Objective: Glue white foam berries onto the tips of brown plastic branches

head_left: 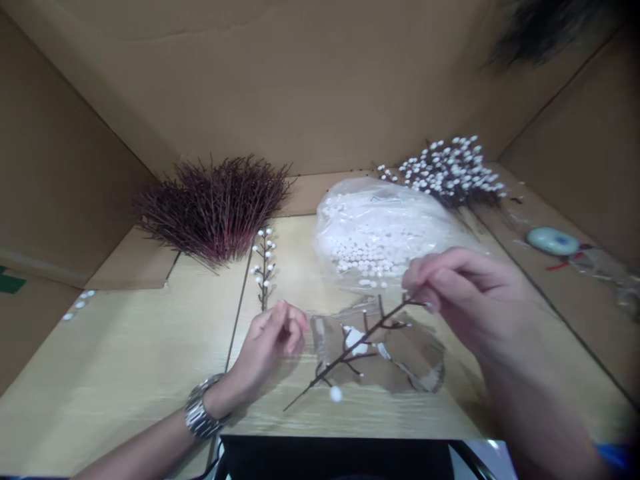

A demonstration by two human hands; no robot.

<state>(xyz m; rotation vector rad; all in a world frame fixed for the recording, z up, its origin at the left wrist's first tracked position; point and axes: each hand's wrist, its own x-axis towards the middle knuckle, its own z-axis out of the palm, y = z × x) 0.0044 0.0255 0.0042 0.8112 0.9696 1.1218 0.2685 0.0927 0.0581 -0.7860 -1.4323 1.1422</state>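
Note:
My right hand (460, 293) pinches the upper end of a brown branch (345, 357), which slants down to the left above a torn piece of cardboard (420, 347). One white ball (336, 394) shows at the branch's lower part. Left of the branch is my left hand (275, 340), its fingers curled and close together; whether anything small is between them cannot be made out. Beyond it lies a twig with white balls (269, 267). A clear plastic bag of white balls (380, 233) rests behind the cardboard.
A large bundle of bare dark twigs (220, 207) is at the back left. Twigs tipped with white balls (450, 170) are piled at the back right. A pale blue oval object (553, 241) lies at the right, some loose white pieces (80, 305) at the far left. Cardboard walls (300, 87) surround the table.

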